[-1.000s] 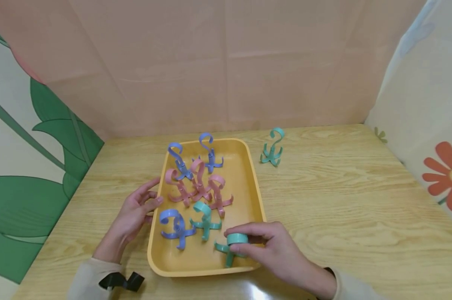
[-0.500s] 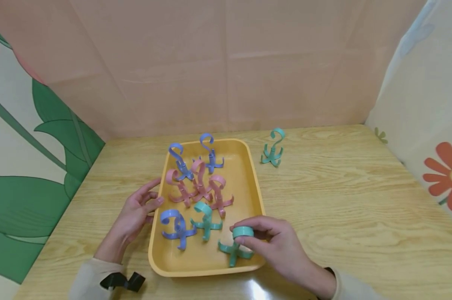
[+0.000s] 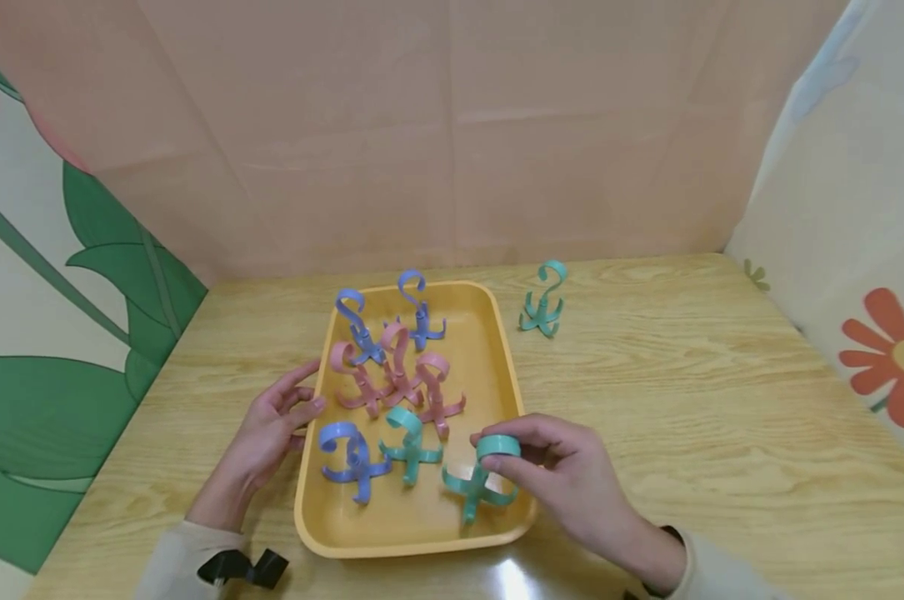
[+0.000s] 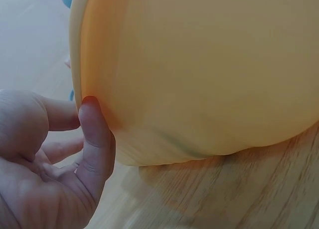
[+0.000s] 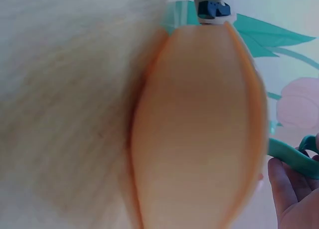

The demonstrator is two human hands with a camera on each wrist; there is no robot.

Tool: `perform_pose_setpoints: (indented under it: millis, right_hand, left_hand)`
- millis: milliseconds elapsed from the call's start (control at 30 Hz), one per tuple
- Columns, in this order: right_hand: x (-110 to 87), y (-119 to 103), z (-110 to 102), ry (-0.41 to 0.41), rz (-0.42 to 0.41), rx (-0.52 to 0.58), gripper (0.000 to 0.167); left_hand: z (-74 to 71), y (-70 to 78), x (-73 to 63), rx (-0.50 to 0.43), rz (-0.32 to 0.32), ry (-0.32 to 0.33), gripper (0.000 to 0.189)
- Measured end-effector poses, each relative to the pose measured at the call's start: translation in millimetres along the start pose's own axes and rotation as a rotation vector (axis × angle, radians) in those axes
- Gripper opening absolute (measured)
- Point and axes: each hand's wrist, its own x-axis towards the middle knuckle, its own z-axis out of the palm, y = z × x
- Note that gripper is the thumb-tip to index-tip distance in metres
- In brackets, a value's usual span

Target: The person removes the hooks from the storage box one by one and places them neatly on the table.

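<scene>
My right hand (image 3: 564,475) pinches the curled top of a green four-pronged hanging hook (image 3: 472,492) between thumb and fingers. The hook's prongs hang over the near right corner of the yellow tray (image 3: 392,540). In the right wrist view, part of the green hook (image 5: 294,158) shows at the fingers beyond the tray's wall. My left hand (image 3: 267,433) holds the tray's left rim. In the left wrist view, thumb and finger pinch the tray (image 4: 199,79) at its edge. A second green hook (image 3: 412,450) stands in the tray beside a blue hook (image 3: 357,462).
Farther up the tray are several pink hooks (image 3: 438,400) and two more blue hooks (image 3: 422,321). Another green hook (image 3: 541,312) stands on the wooden table (image 3: 684,375), right of the tray's far end. A pink cloth (image 3: 452,133) hangs behind the table.
My right hand has moved up and to the right with the green hook, which now shows more fully. The left hand and tray have stayed in place.
</scene>
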Motion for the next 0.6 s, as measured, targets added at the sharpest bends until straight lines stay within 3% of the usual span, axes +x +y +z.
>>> perform_pose_setpoints:
  millis: [267,600]
  right_hand:
    - [14.4,-18.9,-19.9,0.054,0.027,-0.009,0.024]
    - [35.2,-43.3,-65.3,0.202,-0.011,0.014,0.022]
  left_hand:
    - [-0.5,-0.3,-1.4,-0.007,0.006,-0.004,0.059]
    - [0.1,1.8,-2.6,-0.002,0.016,-0.006,0.059]
